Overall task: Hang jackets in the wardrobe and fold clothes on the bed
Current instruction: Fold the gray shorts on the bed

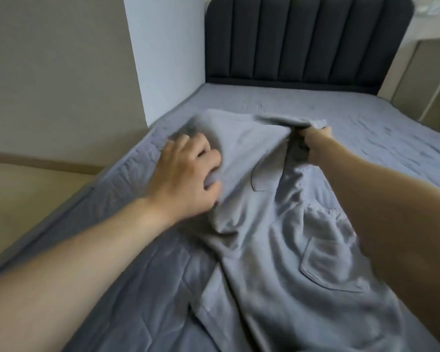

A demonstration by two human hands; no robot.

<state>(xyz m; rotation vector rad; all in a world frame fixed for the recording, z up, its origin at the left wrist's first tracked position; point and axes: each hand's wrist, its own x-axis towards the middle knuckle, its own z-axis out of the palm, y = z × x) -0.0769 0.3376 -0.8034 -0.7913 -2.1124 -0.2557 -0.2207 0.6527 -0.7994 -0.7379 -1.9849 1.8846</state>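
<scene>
A pair of grey sweatpants (277, 250) lies crumpled on the bed (366, 128), with a back pocket showing on its right side. My left hand (186, 174) grips a bunched edge of the fabric at the left. Farther back, my right hand (318, 142) holds the far edge of the same garment, its fingers mostly hidden by cloth. The stretch between both hands is lifted off the grey quilt.
A dark padded headboard (308, 41) stands at the far end of the bed. A white wall (163, 54) and a beige panel (59, 72) lie to the left, with floor (18, 194) beside the bed's left edge. A beige side unit (424, 80) stands at the right.
</scene>
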